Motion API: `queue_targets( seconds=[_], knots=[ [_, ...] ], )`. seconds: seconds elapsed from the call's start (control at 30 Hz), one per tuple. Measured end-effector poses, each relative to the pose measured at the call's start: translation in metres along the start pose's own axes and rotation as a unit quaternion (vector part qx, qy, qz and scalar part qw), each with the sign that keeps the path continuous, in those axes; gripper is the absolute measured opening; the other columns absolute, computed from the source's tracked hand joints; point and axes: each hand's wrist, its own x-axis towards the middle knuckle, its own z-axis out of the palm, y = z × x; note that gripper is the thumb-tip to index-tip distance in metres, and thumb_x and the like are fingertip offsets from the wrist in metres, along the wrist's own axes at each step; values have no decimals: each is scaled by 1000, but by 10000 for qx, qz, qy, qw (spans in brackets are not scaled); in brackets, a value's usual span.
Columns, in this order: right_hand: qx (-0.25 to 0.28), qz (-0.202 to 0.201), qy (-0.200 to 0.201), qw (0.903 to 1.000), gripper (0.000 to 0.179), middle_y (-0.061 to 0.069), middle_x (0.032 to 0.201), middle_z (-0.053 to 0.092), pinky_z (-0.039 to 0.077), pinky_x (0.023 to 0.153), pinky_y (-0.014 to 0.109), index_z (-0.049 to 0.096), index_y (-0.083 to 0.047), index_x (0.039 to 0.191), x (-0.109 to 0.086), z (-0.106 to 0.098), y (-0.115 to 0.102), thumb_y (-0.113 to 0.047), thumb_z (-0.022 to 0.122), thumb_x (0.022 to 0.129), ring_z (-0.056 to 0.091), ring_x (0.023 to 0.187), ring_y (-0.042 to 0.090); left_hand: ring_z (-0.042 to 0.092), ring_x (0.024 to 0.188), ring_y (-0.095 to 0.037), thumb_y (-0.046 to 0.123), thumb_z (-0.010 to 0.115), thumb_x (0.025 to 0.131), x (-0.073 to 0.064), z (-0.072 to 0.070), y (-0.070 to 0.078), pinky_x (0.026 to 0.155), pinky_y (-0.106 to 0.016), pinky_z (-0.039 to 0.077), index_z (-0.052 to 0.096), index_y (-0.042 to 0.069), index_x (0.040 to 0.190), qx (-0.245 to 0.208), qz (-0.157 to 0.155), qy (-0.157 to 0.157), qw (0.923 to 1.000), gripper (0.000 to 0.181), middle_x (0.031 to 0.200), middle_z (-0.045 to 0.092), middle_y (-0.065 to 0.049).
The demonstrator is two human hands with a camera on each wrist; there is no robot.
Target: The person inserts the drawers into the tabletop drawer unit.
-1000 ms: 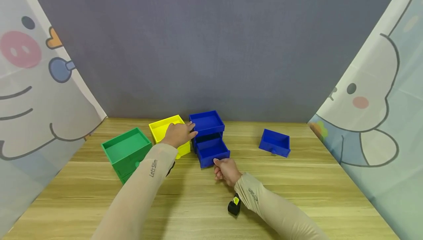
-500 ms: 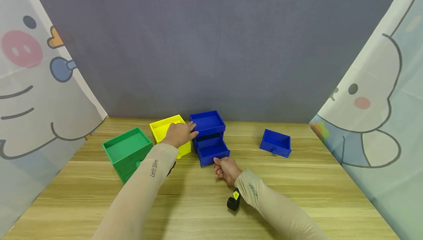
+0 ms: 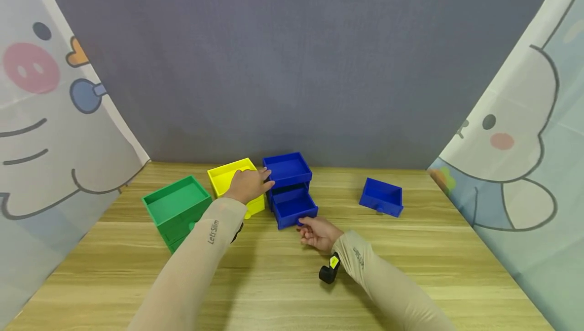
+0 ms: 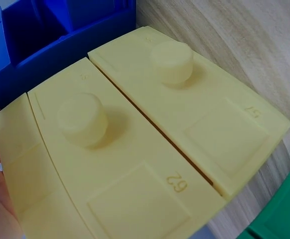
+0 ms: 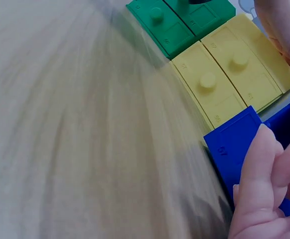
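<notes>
In the head view a small blue drawer cabinet (image 3: pixel 287 166) stands at the back middle. Its lower drawer (image 3: pixel 294 204) sticks out partway, and the slot above that drawer is vacant. My right hand (image 3: pixel 319 234) is at the drawer's front, thumb and finger at its knob; the right wrist view hides the knob behind the fingers (image 5: pixel 259 164). Over a yellow drawer cabinet (image 3: pixel 223 176) reaches my left hand (image 3: pixel 246 185), its spread fingers against the blue cabinet's left side. Farther right, a loose blue drawer (image 3: pixel 380 196) lies on the table.
A green drawer cabinet (image 3: pixel 175 201) stands left of the yellow one, partly behind the left forearm. Behind the wooden table (image 3: pixel 438 270) rises a grey cloth backdrop (image 3: pixel 292 67), with printed cartoon panels on both sides. A black wrist camera (image 3: pixel 329 270) hangs under the right wrist.
The lower blue drawer has slid in very slightly. My right hand has shifted a little to the right and turned, so the knob shows more. The left hand has stayed in place.
</notes>
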Motion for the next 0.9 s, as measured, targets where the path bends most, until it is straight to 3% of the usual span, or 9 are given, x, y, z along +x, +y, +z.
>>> queue_targets(
  seconds=[0.4,0.63,0.8,0.9],
  knots=[
    [-263,-111,286,9992,27,-6,52,53,49,48,14,52,2,82,7,6,-7,-8,37,102,49,38,-3,50,48,-18,42,49,99,0,-2,-2,85,-47,48,50,13,141,3,-46,-100,9999,51,141,50,-4],
    [-268,-294,377,9985,26,-6,53,52,49,48,16,52,3,87,15,13,-5,-11,38,104,48,38,-3,49,46,-19,42,50,99,2,-4,-2,81,-45,49,50,14,141,74,-105,-41,9999,51,141,50,-3],
    [-340,-422,740,9958,26,-5,53,49,47,45,16,52,2,85,21,17,-1,-11,39,104,45,38,-2,51,48,-17,42,50,99,3,-2,2,86,-48,48,49,13,141,-33,-43,-129,9999,51,141,49,-4],
    [-455,-514,889,9937,26,-5,53,49,47,44,17,52,1,83,24,19,-1,-11,40,103,44,38,-1,48,45,-17,42,50,99,3,-1,1,83,-46,49,50,14,141,53,-70,-104,9999,51,141,50,-3]
  ],
)
